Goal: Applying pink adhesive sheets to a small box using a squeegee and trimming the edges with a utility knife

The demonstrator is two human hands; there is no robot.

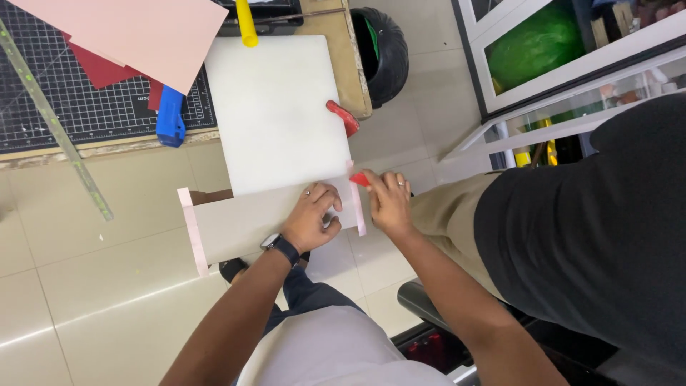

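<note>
Black cutting mat (86, 107), clear ruler (53, 121), pink paper sheet (143, 32), black bin (386, 50), green-fronted cabinet (536, 43).

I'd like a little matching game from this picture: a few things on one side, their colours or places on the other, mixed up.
Things:
1. ruler
2. wristwatch
3. cutter handle
4. small red piece

Descriptions:
A. blue, lying at the cutting mat's edge
B. at the right hand's fingertips
C. clear green, slanting across the mat
D. on the left wrist

Pairs: 1-C, 2-D, 3-A, 4-B
</note>
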